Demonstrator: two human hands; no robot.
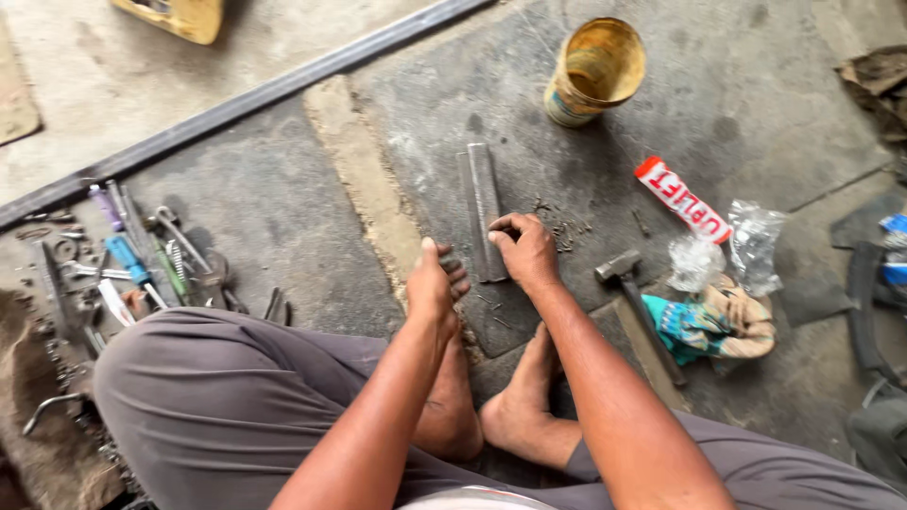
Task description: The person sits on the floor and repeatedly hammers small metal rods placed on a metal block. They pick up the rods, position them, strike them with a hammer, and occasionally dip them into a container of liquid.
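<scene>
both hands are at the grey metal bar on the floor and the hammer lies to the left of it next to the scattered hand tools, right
Not quite. In the head view the dark-handled hammer lies to the right of the grey metal bar, beside the crumpled clear plastic bags; the scattered hand tools are away on the left. Both hands are indeed at the bar: the left hand by its near end, the right hand touching it.

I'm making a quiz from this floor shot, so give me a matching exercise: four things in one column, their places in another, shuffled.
1. hammer
2. tin can
3. metal bar
4. scattered hand tools

A. far left of the floor
B. top, standing upright
C. touched at its near end by the right hand
D. lying right of the right hand

Pairs: 1-D, 2-B, 3-C, 4-A
</scene>
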